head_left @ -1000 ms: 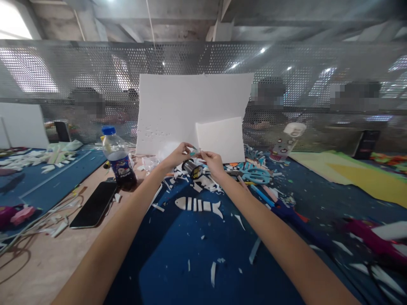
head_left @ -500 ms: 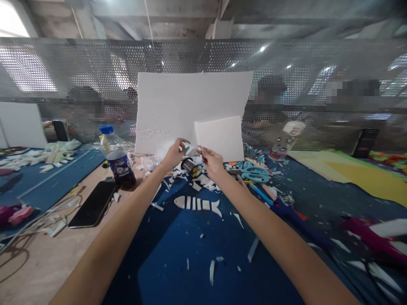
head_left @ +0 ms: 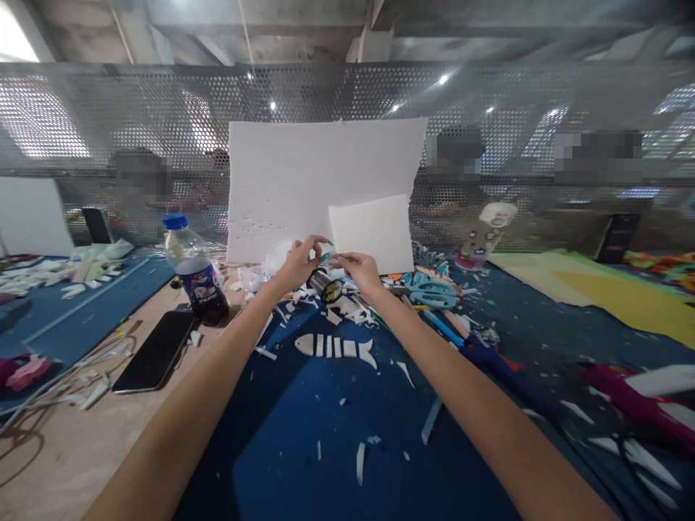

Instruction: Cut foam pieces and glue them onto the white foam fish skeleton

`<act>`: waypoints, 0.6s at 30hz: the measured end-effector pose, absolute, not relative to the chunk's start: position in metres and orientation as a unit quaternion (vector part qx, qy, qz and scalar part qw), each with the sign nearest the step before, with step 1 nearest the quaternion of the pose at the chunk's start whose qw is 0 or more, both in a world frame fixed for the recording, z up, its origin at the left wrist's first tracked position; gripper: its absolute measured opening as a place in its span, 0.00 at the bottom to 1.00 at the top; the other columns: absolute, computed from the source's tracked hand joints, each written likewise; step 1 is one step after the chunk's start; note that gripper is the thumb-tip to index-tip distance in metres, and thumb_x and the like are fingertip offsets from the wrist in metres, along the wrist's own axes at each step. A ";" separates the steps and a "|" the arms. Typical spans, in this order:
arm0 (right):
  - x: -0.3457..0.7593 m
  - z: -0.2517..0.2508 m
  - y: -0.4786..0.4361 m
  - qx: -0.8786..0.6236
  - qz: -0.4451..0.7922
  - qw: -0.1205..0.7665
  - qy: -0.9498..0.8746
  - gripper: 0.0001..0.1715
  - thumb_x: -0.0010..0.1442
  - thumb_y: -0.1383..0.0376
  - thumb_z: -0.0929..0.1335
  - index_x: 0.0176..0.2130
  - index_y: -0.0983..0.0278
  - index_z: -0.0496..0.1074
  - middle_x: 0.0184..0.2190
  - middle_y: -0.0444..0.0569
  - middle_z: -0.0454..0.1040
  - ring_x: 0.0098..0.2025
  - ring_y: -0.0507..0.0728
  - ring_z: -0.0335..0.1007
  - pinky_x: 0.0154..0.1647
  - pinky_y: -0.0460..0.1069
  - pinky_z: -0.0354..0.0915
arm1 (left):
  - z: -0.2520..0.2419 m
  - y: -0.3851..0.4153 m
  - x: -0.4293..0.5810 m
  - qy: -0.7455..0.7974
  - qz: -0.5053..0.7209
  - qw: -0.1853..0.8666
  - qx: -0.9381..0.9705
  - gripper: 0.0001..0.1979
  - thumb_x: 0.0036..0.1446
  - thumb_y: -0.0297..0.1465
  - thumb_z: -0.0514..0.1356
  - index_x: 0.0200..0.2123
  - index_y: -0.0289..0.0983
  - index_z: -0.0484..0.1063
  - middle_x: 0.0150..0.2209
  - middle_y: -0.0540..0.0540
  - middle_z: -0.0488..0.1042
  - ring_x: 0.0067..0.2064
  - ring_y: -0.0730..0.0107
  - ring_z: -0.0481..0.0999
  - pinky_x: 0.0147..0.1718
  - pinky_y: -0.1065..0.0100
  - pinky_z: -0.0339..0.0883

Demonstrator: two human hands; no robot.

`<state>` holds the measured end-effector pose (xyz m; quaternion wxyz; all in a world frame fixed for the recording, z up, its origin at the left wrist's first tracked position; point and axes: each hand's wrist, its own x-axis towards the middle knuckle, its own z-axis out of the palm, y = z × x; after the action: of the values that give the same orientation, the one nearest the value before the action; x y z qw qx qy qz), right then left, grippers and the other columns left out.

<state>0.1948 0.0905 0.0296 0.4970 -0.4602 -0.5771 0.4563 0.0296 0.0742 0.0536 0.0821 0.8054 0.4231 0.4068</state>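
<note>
Both my arms reach out over a blue mat (head_left: 304, 449). My left hand (head_left: 297, 262) and my right hand (head_left: 359, 270) meet above a small dark spool (head_left: 327, 286), fingers pinched together on something tiny and teal that I cannot make out. Behind them a large white foam sheet (head_left: 304, 181) and a smaller white piece (head_left: 374, 231) lean against the perforated metal screen (head_left: 108, 123). A white foam fish skeleton (head_left: 335, 347) lies on the mat just in front of my hands, among white offcuts.
A cola bottle (head_left: 194, 278) and a black phone (head_left: 155, 351) sit at the left on bare wood. Teal foam cut-outs (head_left: 431, 289), pens and a pink tool (head_left: 624, 391) lie at the right. Yellow sheets (head_left: 613, 297) lie far right. People sit behind the screen.
My hands have stayed above the spool, with the left fingers shifting slightly on the small piece. The view has drifted a little to the right and down.
</note>
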 end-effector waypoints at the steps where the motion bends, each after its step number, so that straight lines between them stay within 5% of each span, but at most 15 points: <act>1: 0.196 0.030 0.091 -0.454 0.461 0.486 -0.587 0.16 0.61 0.63 0.64 0.48 0.66 0.66 0.47 0.51 0.68 0.42 0.56 0.68 0.40 0.54 0.67 | 0.054 0.074 0.029 0.425 0.406 0.081 0.805 0.16 0.60 0.35 0.53 0.49 0.35 0.62 0.43 0.44 0.68 0.44 0.62 0.69 0.44 0.55 0.62; 18: 0.198 0.028 0.087 -0.393 0.534 0.422 -0.618 0.16 0.61 0.62 0.64 0.48 0.67 0.65 0.45 0.51 0.69 0.42 0.56 0.69 0.40 0.55 0.67 | 0.049 0.080 0.028 0.436 0.406 0.084 0.799 0.16 0.60 0.34 0.54 0.49 0.34 0.63 0.45 0.43 0.68 0.45 0.62 0.70 0.44 0.55 0.64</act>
<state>0.1982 0.0870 0.0278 0.4221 -0.3934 -0.6179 0.5341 0.0276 0.0798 0.0488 0.0837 0.7988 0.4358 0.4061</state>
